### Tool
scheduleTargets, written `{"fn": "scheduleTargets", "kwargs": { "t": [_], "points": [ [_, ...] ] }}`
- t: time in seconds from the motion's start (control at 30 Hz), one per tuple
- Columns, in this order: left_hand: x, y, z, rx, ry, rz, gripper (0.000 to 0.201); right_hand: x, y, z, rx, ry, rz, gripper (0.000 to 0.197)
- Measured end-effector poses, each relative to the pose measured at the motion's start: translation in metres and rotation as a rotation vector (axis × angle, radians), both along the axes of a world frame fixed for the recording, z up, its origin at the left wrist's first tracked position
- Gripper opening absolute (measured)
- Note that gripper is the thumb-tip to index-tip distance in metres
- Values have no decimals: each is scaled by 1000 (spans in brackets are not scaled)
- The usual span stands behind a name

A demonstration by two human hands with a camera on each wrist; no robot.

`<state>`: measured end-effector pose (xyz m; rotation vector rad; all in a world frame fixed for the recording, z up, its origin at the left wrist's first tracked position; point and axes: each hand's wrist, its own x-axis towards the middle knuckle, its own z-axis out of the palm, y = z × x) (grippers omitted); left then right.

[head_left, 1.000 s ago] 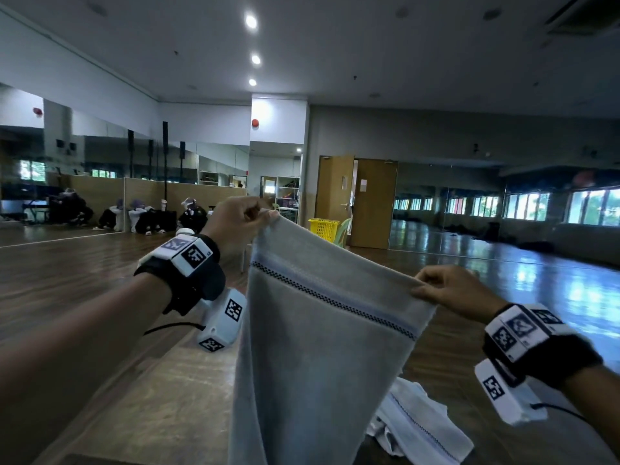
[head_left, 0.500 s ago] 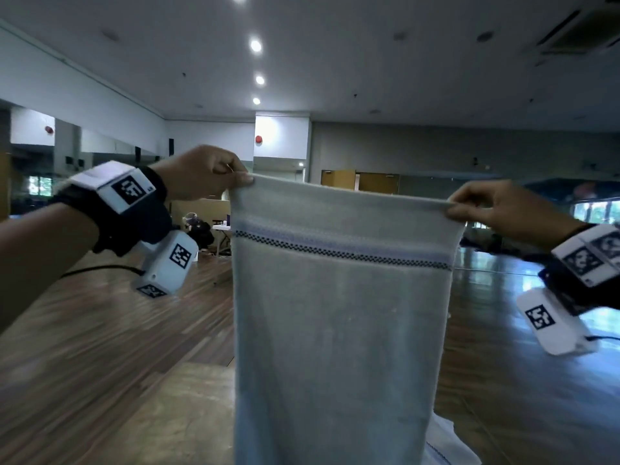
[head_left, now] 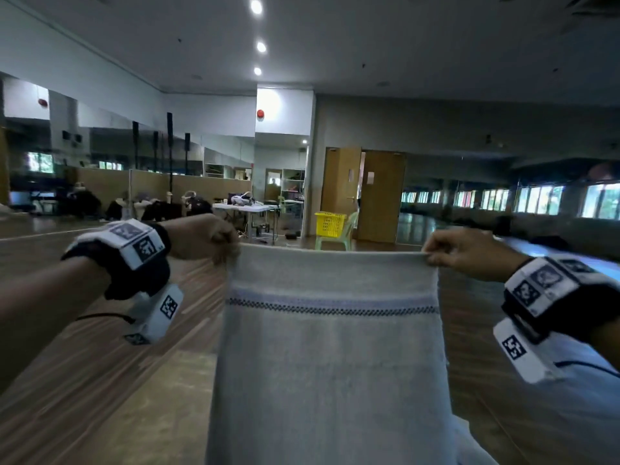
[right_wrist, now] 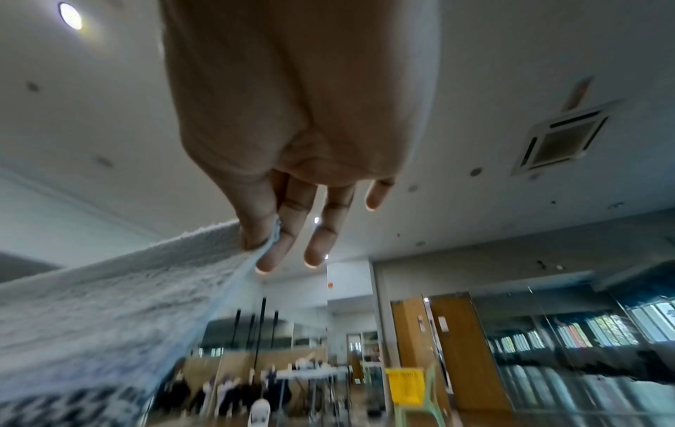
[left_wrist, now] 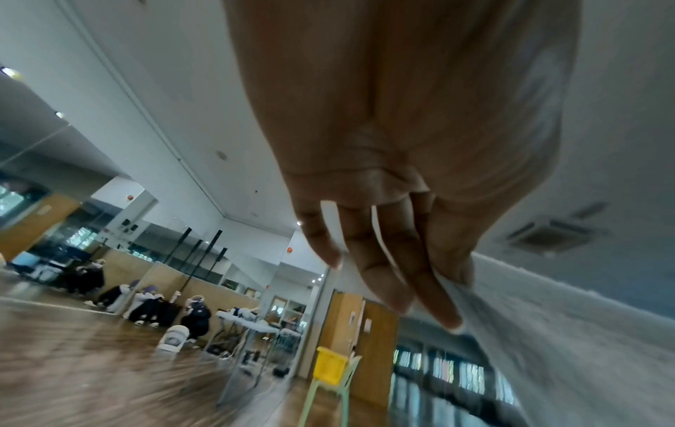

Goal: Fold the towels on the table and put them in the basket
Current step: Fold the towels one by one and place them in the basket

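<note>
A pale grey towel [head_left: 332, 370] with a dark checked stripe near its top hangs straight down in front of me, stretched flat. My left hand [head_left: 221, 245] pinches its upper left corner, and my right hand [head_left: 446, 253] pinches the upper right corner. In the left wrist view the thumb and fingers of the left hand [left_wrist: 438, 277] clamp the towel [left_wrist: 540, 323] edge. In the right wrist view the right hand [right_wrist: 266, 234] squeezes the towel [right_wrist: 120, 291] corner between thumb and forefinger, the other fingers straight. A yellow basket [head_left: 330, 224] sits on a green chair far across the room.
A wooden table [head_left: 110, 391] lies below my arms. A second white towel [head_left: 469, 444] peeks out at the lower right behind the held one. Far off stand a white folding table [head_left: 246, 209], seated people [head_left: 84, 203] by the mirror wall, and wooden doors [head_left: 365, 193].
Both hands have come down from a higher position and the view has dropped, so the room shows above the towel's top edge. The towel stays stretched level between the hands.
</note>
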<state>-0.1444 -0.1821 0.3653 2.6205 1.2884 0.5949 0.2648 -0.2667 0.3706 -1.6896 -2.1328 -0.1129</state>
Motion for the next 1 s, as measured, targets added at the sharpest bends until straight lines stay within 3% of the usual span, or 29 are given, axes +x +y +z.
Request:
{"fn": "scheduleTargets", "kwargs": {
  "t": [0.1,0.2,0.3,0.37,0.4,0.53,0.77,1.0],
  "points": [
    [2,16,2,121,18,-4,25,4,15,-3,125,0,-34,14],
    [11,17,42,384,-196,98,26,5,19,31,378,86,-114,13],
    [16,14,80,482,-449,113,25,2,12,72,548,161,-115,16],
    [18,7,91,556,-453,183,9,-2,4,90,598,166,-91,10],
    [18,2,93,583,-449,227,11,-3,1,94,600,159,-82,5],
    [13,-10,77,483,-477,180,14,-9,-11,87,516,150,-53,5],
    [-3,1,10,253,-373,134,7,-18,-9,32,281,85,-45,13],
    [-10,30,-31,174,-410,90,14,-22,15,-2,197,160,19,9]
  ]
}}
